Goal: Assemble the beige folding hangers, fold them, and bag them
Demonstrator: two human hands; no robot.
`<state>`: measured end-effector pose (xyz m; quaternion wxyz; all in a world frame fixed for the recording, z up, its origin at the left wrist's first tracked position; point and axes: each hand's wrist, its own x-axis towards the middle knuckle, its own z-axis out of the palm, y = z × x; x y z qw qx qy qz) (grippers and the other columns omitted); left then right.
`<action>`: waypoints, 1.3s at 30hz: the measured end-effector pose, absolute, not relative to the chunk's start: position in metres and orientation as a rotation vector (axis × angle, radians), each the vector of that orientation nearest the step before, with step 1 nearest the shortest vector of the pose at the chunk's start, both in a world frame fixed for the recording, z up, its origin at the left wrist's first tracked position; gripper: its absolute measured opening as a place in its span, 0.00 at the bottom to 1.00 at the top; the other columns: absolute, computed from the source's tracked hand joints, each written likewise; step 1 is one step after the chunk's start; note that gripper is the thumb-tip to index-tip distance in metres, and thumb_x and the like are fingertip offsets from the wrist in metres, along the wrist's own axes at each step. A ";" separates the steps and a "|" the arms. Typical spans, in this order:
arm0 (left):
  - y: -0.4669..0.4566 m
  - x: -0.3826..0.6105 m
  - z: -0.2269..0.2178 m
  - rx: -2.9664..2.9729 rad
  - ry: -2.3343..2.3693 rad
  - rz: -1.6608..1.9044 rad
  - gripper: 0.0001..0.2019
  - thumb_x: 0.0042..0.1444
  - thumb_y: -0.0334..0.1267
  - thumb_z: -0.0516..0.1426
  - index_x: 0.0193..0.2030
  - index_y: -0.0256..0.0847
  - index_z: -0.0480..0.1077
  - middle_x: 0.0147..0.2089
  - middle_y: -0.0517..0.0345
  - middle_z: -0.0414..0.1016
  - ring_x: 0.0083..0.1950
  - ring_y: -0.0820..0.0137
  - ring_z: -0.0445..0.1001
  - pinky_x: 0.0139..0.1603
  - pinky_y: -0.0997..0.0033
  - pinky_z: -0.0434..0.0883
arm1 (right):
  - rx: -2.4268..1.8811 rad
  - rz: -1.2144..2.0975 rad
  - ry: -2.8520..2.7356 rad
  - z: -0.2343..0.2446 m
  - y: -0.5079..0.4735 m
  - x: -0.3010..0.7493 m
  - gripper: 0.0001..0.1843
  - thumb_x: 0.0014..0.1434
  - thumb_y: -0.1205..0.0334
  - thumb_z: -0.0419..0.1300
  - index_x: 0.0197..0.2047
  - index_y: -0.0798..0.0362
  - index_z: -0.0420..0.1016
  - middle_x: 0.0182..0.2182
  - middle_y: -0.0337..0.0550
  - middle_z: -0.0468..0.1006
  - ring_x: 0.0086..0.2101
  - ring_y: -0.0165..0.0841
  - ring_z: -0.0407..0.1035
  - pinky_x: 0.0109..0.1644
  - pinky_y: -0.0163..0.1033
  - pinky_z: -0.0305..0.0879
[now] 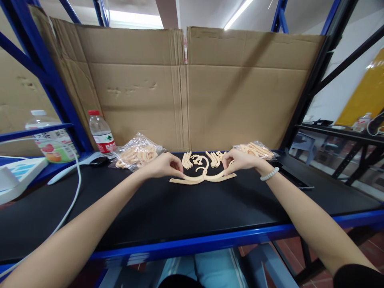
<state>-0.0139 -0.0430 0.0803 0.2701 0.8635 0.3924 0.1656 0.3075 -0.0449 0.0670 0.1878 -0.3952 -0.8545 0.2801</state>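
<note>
Curved beige strips [204,178] being lined up on counter [150,212], left hand [163,165] and right hand [240,160] each pinching one; next likely needs even, matched nudges.

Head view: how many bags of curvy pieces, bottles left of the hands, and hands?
Bags of curvy pieces: 2, left bag, right bag
Bottles: 2, red-capped bottle, white-capped bottle
Hands: 2, left hand, right hand
Total: 6
</note>
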 end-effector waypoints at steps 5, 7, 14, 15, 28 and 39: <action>-0.059 -0.002 0.081 2.813 0.976 0.255 0.04 0.47 0.37 0.63 0.28 0.40 0.75 0.31 0.60 0.75 0.38 0.70 0.72 0.38 0.75 0.63 | -1.144 0.596 -2.659 0.063 -0.046 0.301 0.14 0.42 0.53 0.69 0.23 0.56 0.76 0.21 0.38 0.73 0.24 0.29 0.64 0.29 0.33 0.57; -0.062 0.003 0.078 2.870 0.928 0.187 0.04 0.48 0.36 0.64 0.28 0.39 0.74 0.32 0.60 0.75 0.41 0.68 0.71 0.41 0.75 0.63 | -1.131 0.544 -2.726 0.060 -0.044 0.302 0.13 0.43 0.54 0.69 0.24 0.55 0.78 0.23 0.39 0.74 0.26 0.29 0.65 0.30 0.34 0.57; -0.063 0.003 0.071 2.949 0.991 0.078 0.02 0.51 0.35 0.60 0.29 0.40 0.73 0.38 0.57 0.72 0.43 0.67 0.71 0.42 0.73 0.64 | -1.219 0.569 -2.784 0.058 -0.042 0.305 0.14 0.46 0.53 0.68 0.27 0.56 0.78 0.27 0.42 0.76 0.29 0.31 0.67 0.33 0.34 0.60; -0.064 0.003 0.071 2.961 1.006 0.082 0.02 0.51 0.35 0.60 0.30 0.40 0.72 0.39 0.56 0.72 0.43 0.67 0.71 0.42 0.72 0.64 | -1.228 0.586 -2.777 0.059 -0.043 0.304 0.14 0.46 0.53 0.68 0.27 0.56 0.78 0.27 0.42 0.76 0.30 0.31 0.67 0.33 0.34 0.60; -0.057 0.013 0.049 2.957 1.037 0.251 0.04 0.55 0.32 0.55 0.31 0.40 0.71 0.34 0.58 0.76 0.37 0.67 0.74 0.37 0.72 0.64 | -1.242 0.646 -2.682 0.051 -0.045 0.293 0.06 0.49 0.64 0.64 0.32 0.55 0.77 0.28 0.41 0.77 0.27 0.30 0.68 0.30 0.33 0.61; -0.033 0.004 0.034 2.936 1.075 0.448 0.05 0.57 0.31 0.55 0.36 0.38 0.73 0.38 0.54 0.77 0.41 0.65 0.74 0.44 0.70 0.66 | -1.225 0.478 -2.561 0.042 -0.037 0.289 0.05 0.53 0.65 0.62 0.33 0.58 0.76 0.32 0.45 0.77 0.31 0.32 0.70 0.34 0.34 0.63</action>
